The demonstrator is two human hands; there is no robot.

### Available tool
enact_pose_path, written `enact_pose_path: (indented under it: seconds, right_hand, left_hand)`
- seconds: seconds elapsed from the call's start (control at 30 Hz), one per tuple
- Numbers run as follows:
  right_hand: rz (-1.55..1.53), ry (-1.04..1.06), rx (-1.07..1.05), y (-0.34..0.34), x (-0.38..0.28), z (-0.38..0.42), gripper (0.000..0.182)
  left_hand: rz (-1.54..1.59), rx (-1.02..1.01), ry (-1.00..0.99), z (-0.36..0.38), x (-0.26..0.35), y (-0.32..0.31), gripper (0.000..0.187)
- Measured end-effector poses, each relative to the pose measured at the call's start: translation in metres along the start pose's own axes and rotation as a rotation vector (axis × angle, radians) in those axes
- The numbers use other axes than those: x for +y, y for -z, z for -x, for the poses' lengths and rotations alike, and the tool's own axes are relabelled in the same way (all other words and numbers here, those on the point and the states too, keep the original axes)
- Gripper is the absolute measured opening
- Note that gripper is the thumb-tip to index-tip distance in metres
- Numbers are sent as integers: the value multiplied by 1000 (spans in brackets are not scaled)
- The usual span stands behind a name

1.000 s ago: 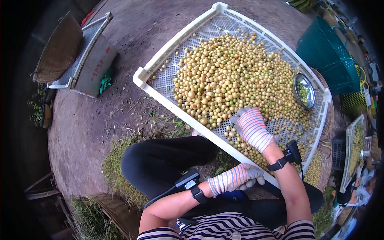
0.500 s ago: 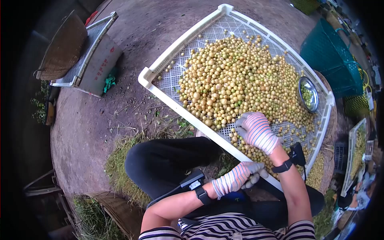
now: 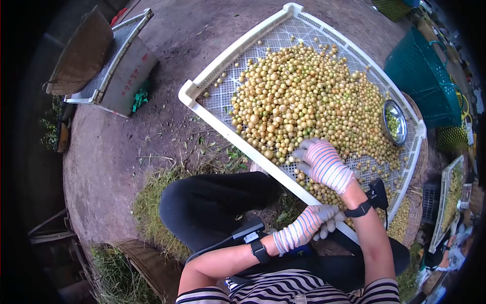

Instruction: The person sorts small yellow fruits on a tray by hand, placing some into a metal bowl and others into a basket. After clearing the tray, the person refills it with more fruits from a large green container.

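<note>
A large white mesh tray (image 3: 229, 130) holds a heap of small round yellow-green fruits (image 3: 298, 96). Over the near part of the heap, my right hand (image 3: 320, 158), in a striped grey-palmed glove, has its fingers apart and touches fruits by the rim. My left hand (image 3: 318, 219), gloved alike, is curled at the tray's near rim with its fingers bent around it; their undersides are hidden. Toward the tray's right side, a shiny metal bowl (image 3: 400, 133) leans tilted on the fruits, with small green fruits inside.
A teal basket (image 3: 422, 76) stands beyond the tray's right side. Cut stems (image 3: 152, 213) lie beside my knee, near a woven basket (image 3: 147, 266). At the upper left, a wicker basket (image 3: 83, 55) and another tray (image 3: 109, 66) rest on a pale box (image 3: 129, 81).
The fingers of my right hand have spread from a closer, bent pose. My left hand stays at the rim. The whole view has shifted slightly.
</note>
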State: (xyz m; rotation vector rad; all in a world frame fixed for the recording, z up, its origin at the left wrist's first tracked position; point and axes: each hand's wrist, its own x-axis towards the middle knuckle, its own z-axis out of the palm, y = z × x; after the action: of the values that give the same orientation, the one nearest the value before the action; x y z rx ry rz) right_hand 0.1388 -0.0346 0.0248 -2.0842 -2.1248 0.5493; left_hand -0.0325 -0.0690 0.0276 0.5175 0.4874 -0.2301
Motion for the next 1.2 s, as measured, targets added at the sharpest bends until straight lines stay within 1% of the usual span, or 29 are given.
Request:
enact_pose_path:
  seconds: [0.07, 0.1, 0.13, 0.17, 0.23, 0.3, 0.33, 0.4, 0.43, 0.47, 0.5, 0.53, 0.57, 0.67, 0.7, 0.8, 0.83, 0.93, 0.97, 1.07, 1.1, 1.13, 1.17, 1.2]
  right_hand:
    - [-63, -129, -249, 12, 6, 22, 29]
    - [-93, -162, -253, 19, 6, 31, 27]
    - [-121, -199, -253, 24, 7, 38, 25]
    - [-149, -181, -141, 20, 13, 38, 23]
    - [-155, -127, 12, 14, 13, 25, 22]
    - [-173, -27, 155, 3, 6, 7, 20]
    - [-169, -34, 120, -3, 2, -2, 19]
    - [-27, 18, 62, -7, -10, -13, 21]
    - [65, -8, 65, -9, -16, -16, 23]
    - [69, -5, 46, -11, -17, -17, 24]
    - [73, -7, 27, -16, -16, -18, 24]
    - [78, -12, 9, -20, -14, -18, 24]
    - [0, 5, 50, -27, -6, -18, 24]
    - [-232, -315, -158, -8, -5, -14, 26]
    - [-305, -312, -69, -10, 3, -7, 28]
    - [-451, -397, 11, -1, 15, 10, 25]
    - [-476, -472, -32, 4, 17, 13, 23]
    - [-472, -423, 71, 2, 28, 27, 25]
    - [-490, -464, 9, 5, 31, 32, 23]
    - [-717, -441, 42, 12, 30, 47, 20]
    - [-778, -417, 77, 16, 26, 53, 19]
    - [-783, -410, 86, 19, 24, 57, 19]
    - [-792, -401, 95, 21, 22, 61, 20]
    - [-803, -390, 104, 23, 19, 64, 20]
  left_hand:
    - [-111, -41, 8, 1, -1, -3, 36]
    - [-112, -81, 22, 3, 1, -3, 32]
    - [-113, -91, 1, 4, 0, -5, 32]
    - [-119, -102, -23, 4, -1, -8, 32]
    - [-141, -134, -54, 7, 0, -14, 31]
    - [-215, -162, 19, 9, 6, -13, 31]
    - [-250, -172, 56, 10, 8, -13, 31]
    - [-239, -99, 84, 12, 14, -15, 37]
    - [-241, -76, 86, 12, 17, -15, 38]
    - [-241, -55, 91, 13, 18, -15, 40]
    - [-251, -25, 39, 11, 15, -15, 43]
    - [-246, -28, 45, 11, 14, -15, 42]
    - [-243, -32, 47, 11, 15, -15, 41]
    - [-189, -25, 16, 8, 10, -11, 39]
    - [-162, -20, 1, 6, 7, -10, 38]
    - [-144, 100, -71, 6, 13, -8, 36]
    - [-182, 165, -37, 3, 15, -6, 36]
    - [-129, 173, -108, -4, 13, -2, 36]
    - [-109, 166, -67, -2, 15, 0, 31]
    - [-114, 350, -293, -7, 12, 0, 27]
    - [-203, 412, -405, -14, 12, 4, 29]
    - [-399, 526, -506, -19, 14, 9, 38]
    - [-691, 609, -470, -17, 15, 15, 43]
    - [-986, 689, -426, -6, 36, 11, 47]
